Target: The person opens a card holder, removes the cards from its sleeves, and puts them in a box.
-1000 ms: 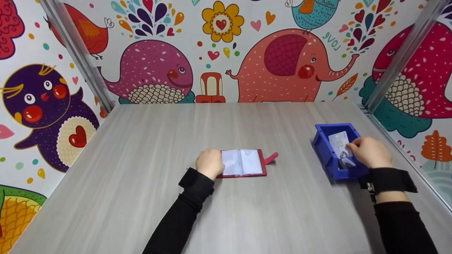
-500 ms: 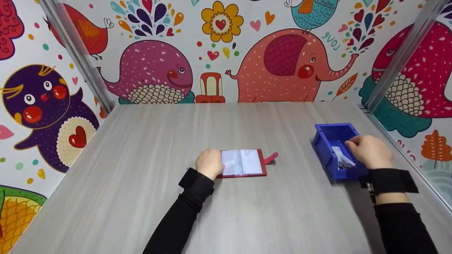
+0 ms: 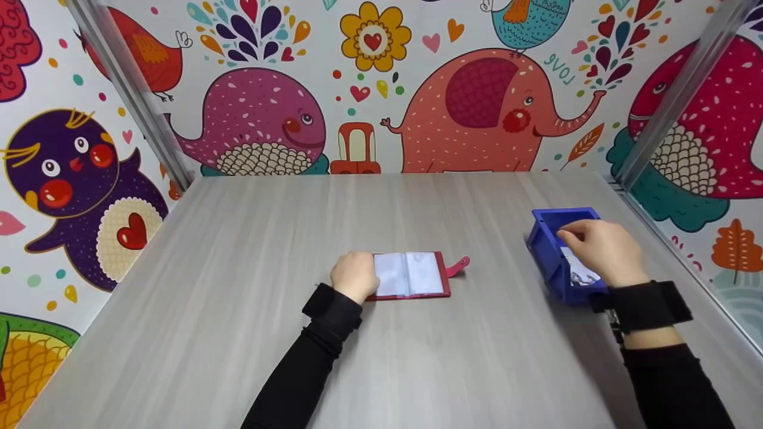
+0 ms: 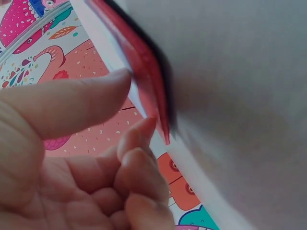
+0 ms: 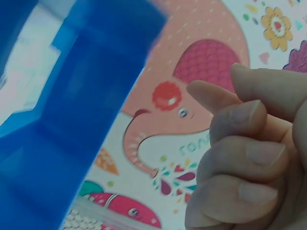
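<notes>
A red card holder [image 3: 409, 274] with clear sleeves lies spread open on the table, its snap strap pointing right. My left hand [image 3: 354, 276] pinches its left edge; in the left wrist view the thumb and a fingertip meet the red cover [image 4: 146, 72]. At the right, pale printed cards [image 3: 579, 269] lie in a blue bin [image 3: 545, 268], partly hidden by my right hand [image 3: 608, 250]. That hand is above the bin with nothing in it. Its fingers [image 5: 235, 182] are loosely curled in the right wrist view, with the thumb and index tips apart.
A light wood-grain table [image 3: 238, 238] extends around the card holder and bin. Walls printed with cartoon animals [image 3: 477, 113] stand at the back and both sides, with metal posts [image 3: 679, 95] at the corners.
My right hand has let go of a card, which dropped into the blue bin. The hand has then shifted left and slightly up. My left hand and the card holder stay put.
</notes>
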`<state>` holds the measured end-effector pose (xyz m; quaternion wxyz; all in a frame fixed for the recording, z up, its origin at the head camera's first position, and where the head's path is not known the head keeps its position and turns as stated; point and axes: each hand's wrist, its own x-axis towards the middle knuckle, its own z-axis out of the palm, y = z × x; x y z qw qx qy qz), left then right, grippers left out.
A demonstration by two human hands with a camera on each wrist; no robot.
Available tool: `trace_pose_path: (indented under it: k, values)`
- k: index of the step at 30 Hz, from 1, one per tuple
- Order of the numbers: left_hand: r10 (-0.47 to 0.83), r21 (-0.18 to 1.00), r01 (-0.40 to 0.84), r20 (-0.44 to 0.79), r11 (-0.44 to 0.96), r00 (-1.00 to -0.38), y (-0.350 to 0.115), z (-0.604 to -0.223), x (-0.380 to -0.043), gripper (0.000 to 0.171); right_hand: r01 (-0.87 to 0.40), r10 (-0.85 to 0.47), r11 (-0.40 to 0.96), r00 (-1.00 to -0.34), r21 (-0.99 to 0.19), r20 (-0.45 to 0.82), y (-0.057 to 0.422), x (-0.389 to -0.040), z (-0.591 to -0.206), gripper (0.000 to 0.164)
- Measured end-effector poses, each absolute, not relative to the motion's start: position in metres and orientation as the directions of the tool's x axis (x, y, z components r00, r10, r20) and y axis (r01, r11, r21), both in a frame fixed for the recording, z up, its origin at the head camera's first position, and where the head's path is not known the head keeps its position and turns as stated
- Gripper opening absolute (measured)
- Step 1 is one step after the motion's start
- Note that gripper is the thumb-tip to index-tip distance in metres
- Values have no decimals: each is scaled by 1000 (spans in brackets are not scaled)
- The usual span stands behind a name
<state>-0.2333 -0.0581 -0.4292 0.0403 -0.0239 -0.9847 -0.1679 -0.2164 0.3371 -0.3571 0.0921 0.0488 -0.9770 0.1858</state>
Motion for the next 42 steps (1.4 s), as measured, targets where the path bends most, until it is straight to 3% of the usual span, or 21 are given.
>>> trace_pose_path:
  k: [20, 42]
  values:
    - [29, 333, 55, 82, 941, -996, -57, -430, -234, 11, -337, -238, 877, -924, -342, 299, 259, -230, -373, 22]
    - [19, 327, 39, 65, 944, -998, -56, -429, -234, 11, -413, -338, 835, -906, -364, 254, 191, -248, -420, 15]
